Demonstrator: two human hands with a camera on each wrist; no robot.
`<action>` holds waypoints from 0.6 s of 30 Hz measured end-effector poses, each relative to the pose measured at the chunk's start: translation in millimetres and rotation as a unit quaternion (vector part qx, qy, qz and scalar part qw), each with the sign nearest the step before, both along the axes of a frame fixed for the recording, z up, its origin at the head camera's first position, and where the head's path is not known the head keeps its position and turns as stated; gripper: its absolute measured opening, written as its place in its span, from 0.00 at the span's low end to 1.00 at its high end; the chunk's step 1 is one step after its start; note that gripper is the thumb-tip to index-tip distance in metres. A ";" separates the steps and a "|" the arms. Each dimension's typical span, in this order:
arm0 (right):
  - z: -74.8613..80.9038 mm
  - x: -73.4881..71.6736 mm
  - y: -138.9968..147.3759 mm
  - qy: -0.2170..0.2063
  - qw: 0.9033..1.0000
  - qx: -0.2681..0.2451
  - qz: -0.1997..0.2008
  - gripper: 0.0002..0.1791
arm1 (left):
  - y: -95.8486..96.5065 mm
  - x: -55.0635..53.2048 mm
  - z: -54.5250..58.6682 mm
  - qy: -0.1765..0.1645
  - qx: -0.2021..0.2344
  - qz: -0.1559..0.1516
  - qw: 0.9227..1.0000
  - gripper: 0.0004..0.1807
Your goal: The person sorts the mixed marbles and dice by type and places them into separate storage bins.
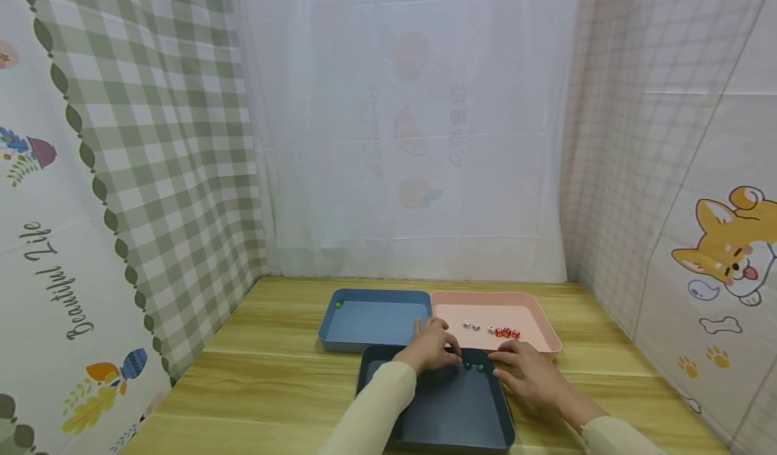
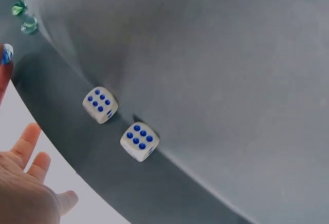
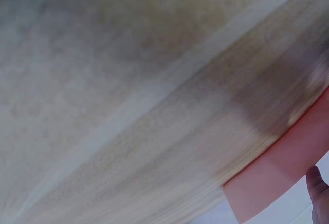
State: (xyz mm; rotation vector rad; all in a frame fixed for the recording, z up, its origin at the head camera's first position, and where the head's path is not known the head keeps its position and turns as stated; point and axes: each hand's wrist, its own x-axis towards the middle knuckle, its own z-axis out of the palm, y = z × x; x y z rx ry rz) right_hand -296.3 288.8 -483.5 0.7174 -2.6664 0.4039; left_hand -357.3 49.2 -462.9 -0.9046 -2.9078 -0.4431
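Observation:
My left hand reaches over the back of the dark grey tray. At a left fingertip in the left wrist view is a small clear marble with a blue swirl, pinched by the hand. Two green marbles lie close by in the tray. Two white dice with blue pips also lie there; the left arm hides them in the head view. My right hand is at the tray's back right corner, fingers loosely extended, fingertips right at the rim.
A blue tray stands at the back left with a green marble inside. Beside it, a pink tray contains several white dice and red dice. All stand on a wooden table, with hanging cloths around.

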 end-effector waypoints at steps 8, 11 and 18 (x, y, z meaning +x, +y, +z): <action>-0.1 0.9 -0.1 0.010 1.000 -0.002 0.004 0.15 | -4.6 -3.7 9.1 -0.009 0.012 0.003 1.000 0.03; -0.5 0.9 0.3 0.014 1.000 -0.003 0.006 0.15 | -7.1 -6.3 12.5 -0.015 0.023 0.000 1.000 0.03; 0.7 1.6 0.3 0.000 1.000 -0.005 0.005 0.15 | -12.4 -12.7 15.6 -0.004 0.027 -0.003 1.000 0.04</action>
